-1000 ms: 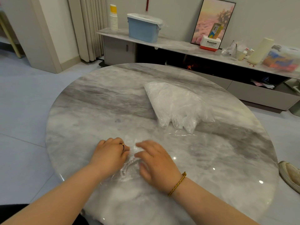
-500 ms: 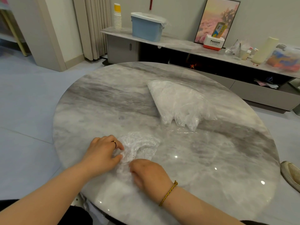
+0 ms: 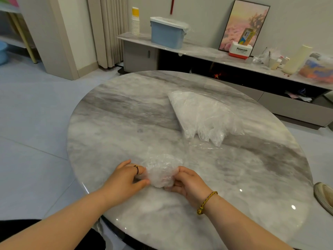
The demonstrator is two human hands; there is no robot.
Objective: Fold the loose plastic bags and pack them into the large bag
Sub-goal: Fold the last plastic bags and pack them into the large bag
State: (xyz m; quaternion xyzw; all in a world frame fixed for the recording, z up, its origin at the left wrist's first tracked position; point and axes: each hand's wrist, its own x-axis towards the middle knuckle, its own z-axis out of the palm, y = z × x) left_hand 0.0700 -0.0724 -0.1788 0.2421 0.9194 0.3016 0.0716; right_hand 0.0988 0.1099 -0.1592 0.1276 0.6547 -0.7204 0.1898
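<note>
A small clear plastic bag, crumpled into a loose wad, lies on the round marble table near its front edge. My left hand pinches the wad's left side between thumb and fingers. My right hand grips its right side with curled fingers. Farther back, right of centre, lies the large clear bag, stuffed with white plastic bags, its ragged open mouth facing me.
A low marble sideboard runs behind the table with a blue lidded bin, a stack of paper cups, a framed picture and small clutter. A shoe lies on the floor at the right.
The small bag was spread flat under both hands a second ago; both hands have gathered it up into a compact wad between them.
</note>
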